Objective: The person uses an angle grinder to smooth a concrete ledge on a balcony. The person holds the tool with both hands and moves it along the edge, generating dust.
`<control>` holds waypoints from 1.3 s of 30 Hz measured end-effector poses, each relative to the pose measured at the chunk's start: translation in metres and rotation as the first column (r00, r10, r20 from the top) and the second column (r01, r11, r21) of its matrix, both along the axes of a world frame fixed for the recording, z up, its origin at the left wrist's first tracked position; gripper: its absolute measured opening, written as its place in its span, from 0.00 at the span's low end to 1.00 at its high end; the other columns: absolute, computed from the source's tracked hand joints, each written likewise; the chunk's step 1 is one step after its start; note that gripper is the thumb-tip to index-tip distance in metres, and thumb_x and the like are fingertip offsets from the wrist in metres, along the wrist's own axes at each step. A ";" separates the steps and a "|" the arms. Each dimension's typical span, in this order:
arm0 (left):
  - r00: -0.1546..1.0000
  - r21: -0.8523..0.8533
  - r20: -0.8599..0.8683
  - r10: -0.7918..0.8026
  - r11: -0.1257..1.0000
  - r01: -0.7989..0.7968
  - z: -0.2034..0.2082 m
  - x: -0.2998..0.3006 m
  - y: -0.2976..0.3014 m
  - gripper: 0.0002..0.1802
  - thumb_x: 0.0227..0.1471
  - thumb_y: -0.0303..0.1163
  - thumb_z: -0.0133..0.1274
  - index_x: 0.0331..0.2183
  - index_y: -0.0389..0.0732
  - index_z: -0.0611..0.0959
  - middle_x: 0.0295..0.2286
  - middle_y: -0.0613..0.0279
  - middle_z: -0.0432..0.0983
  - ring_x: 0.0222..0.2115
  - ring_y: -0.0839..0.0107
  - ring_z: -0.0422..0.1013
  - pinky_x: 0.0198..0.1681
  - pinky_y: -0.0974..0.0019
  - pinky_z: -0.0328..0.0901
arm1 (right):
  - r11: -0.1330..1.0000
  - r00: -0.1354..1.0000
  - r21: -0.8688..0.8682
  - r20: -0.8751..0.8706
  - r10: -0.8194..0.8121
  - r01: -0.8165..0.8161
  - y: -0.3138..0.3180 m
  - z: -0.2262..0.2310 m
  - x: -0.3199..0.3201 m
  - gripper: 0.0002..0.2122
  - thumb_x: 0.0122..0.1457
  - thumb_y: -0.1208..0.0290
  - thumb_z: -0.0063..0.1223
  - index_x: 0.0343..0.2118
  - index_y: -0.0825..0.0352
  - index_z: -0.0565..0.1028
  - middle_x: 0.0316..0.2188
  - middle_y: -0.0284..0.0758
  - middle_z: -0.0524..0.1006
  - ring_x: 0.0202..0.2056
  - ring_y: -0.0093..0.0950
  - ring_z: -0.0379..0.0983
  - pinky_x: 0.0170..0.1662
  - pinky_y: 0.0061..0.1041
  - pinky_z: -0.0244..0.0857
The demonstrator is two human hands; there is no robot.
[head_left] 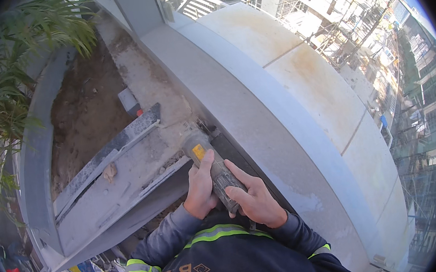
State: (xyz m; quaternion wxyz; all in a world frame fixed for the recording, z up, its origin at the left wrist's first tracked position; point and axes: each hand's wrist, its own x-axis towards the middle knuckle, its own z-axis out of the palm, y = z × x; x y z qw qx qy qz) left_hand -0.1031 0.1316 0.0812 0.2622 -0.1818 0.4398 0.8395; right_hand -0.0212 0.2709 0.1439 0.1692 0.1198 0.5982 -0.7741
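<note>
A dusty grey angle grinder [221, 179] with a yellow label is held low in front of my body, its head pointing away and slightly left. My left hand [200, 186] is wrapped round the left side of its body, thumb on top near the label. From the right, my right hand [257, 196] grips the rear part, thumb across the top and index finger stretched along the casing. The grinder's head is beside the rough corner of a dusty concrete ledge [173, 135]; whether it touches cannot be made out, and its disc is hidden.
Left lies a planter bed of brown soil [85, 115], with palm leaves [50, 31] over it. A stone strip [117, 141] and a small grey block [128, 100] are at its edge. A wide pale parapet [259, 126] curves along the right. Scaffolding [338, 17] stands far beyond it.
</note>
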 end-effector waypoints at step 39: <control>0.994 0.172 0.098 -0.057 0.984 0.040 -0.002 -0.010 0.010 0.23 0.69 0.53 0.50 0.40 0.40 0.80 0.31 0.57 0.81 0.29 0.62 0.79 0.35 0.56 0.76 | 0.995 0.999 0.094 -0.029 0.022 -0.020 0.010 0.024 -0.012 0.34 0.65 0.70 0.50 0.72 0.77 0.55 0.30 0.35 0.79 0.22 0.20 0.75 0.25 0.20 0.65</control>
